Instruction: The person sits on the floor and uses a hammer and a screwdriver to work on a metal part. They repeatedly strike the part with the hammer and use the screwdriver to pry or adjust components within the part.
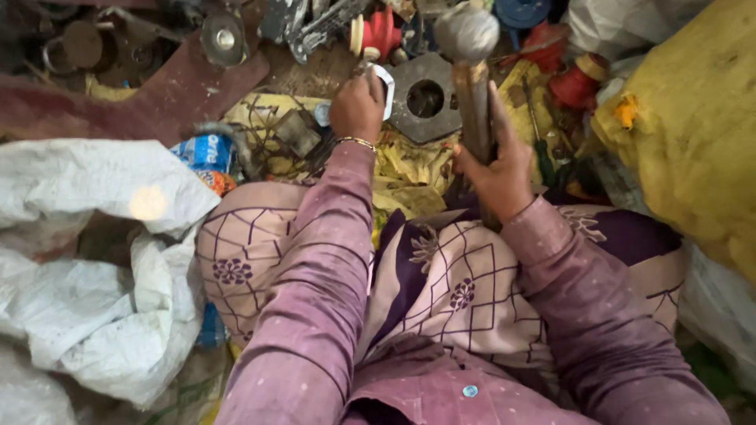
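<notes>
Right hand (494, 167) fingers wrapped tight round wooden handle of hammer (471, 75), steel head raised and blurred at top of frame. Left hand (358, 106) fingers pinched shut on small white plastic piece (385, 88), piece projecting from thumb side, held just beside left edge of grey metal block with round hole (425, 98). Hammer head directly above block's right edge. Little open room: red spools (376, 33) crowded behind, rusty flat bar (157, 98) to left, white sacks (94, 260) hemming left knee, yellow sack (693, 134) close on right.
</notes>
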